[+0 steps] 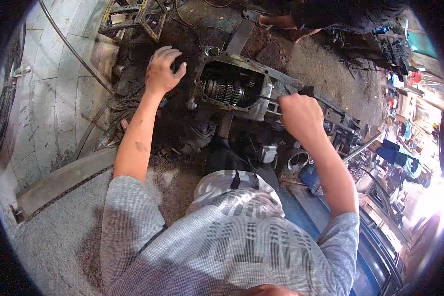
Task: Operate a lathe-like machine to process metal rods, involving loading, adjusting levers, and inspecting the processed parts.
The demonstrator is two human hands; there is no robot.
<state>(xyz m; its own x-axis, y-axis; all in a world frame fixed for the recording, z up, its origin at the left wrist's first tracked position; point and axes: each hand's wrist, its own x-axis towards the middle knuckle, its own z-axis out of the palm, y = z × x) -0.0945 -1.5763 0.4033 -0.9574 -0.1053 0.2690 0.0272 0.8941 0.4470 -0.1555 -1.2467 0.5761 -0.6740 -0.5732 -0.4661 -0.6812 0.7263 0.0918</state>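
In front of me lies an open metal gearbox housing (pixel 259 116), with a bolt-holed rim round its opening. Inside it a row of toothed gears (pixel 225 92) on a shaft is visible. My left hand (pixel 163 70) hangs just left of the housing, its fingers stretched apart and nothing in them. At the housing's right end, my right hand (pixel 302 117) is closed in a fist. A thin dark rod-like tool (pixel 268 98) sticks out of that fist toward the opening; the fingers hide the rest of it, so its kind is unclear.
A metal stepped frame (pixel 133 19) stands at the far left, near a hanging cable (pixel 76 56). Another person's foot (pixel 276 22) shows beyond the housing. Tools and parts clutter the right side. A blue container (pixel 312 178) sits beneath my right forearm.
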